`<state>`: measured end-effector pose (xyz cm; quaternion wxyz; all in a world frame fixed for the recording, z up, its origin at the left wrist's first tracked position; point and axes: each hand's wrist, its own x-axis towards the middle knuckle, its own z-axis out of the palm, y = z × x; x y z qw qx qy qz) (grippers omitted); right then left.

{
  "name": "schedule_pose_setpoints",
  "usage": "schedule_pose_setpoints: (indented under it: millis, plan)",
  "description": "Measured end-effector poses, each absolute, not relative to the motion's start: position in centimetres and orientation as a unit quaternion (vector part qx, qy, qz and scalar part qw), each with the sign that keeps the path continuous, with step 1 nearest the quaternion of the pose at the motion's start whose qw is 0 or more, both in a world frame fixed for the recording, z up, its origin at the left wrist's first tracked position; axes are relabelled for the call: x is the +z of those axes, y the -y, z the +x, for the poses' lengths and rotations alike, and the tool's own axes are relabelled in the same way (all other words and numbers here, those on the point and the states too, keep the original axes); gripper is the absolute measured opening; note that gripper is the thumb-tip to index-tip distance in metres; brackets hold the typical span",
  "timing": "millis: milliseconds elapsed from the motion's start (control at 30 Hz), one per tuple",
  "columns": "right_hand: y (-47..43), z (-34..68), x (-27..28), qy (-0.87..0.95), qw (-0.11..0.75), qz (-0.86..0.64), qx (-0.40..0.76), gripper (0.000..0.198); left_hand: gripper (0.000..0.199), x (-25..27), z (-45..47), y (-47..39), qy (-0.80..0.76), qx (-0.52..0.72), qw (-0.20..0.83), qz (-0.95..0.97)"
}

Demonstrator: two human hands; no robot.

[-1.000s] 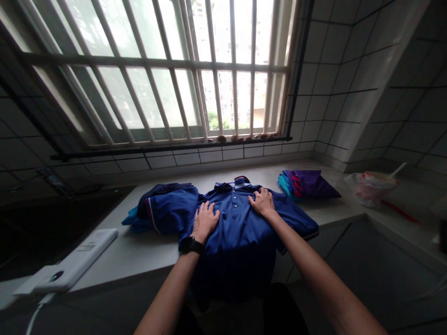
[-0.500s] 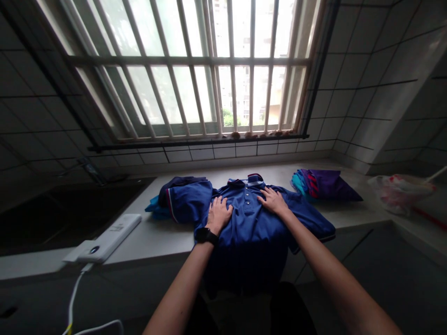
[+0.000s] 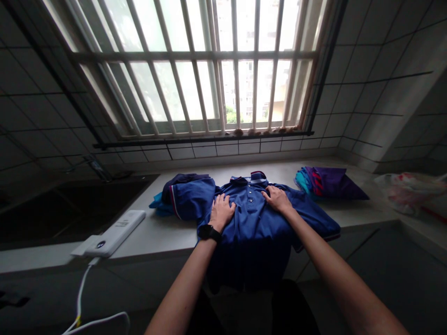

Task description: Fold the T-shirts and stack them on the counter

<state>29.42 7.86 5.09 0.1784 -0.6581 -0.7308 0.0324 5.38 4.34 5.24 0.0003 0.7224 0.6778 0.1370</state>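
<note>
Blue polo shirt (image 3: pixel 253 221) lay partly on the surface (image 3: pixel 171 237), under the slightly spread fingers of left hand (image 3: pixel 222 213) and right hand (image 3: pixel 279 201), which had hardly shifted, so it seemed merely steadied.

Barred window (image 3: pixel 181 56) set in a tiled wall (image 3: pixel 370 95) above a pale counter (image 3: pixel 167 232)
A dark sink (image 3: pixel 87 204) is fitted with a tap (image 3: pixel 98 168) at left; beside it, a white device (image 3: pixel 120 228) is joined to a cable (image 3: pixel 79 293). Brown lumps (image 3: pixel 238 132) are lined along the sill (image 3: pixel 195 135); a translucent bag (image 3: pixel 407 190) is set far right.
</note>
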Motion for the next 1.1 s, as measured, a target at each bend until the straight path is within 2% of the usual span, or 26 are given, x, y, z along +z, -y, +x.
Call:
schedule_pose_setpoints:
  millis: [100,267,367,1100]
  plan:
    - [-7.98,29.46,5.04,0.731,0.164,-0.662,0.03,0.047,0.05,5.34,5.39,-4.29,-0.675,0.138,0.0,0.724]
    - [-8.27,29.45,5.02,0.744,0.069,-0.664,0.043,0.061,0.048,5.17,5.32,-4.39,-0.676,0.141,-0.002,0.723]
    - [-8.36,29.45,5.15,0.747,0.041,-0.662,0.052,0.066,0.048,5.03,5.27,-4.48,-0.676,0.144,-0.002,0.723]
    - [-8.47,29.51,5.05,0.745,0.042,-0.665,0.046,0.065,0.049,4.95,5.29,-4.52,-0.673,0.146,-0.003,0.725]
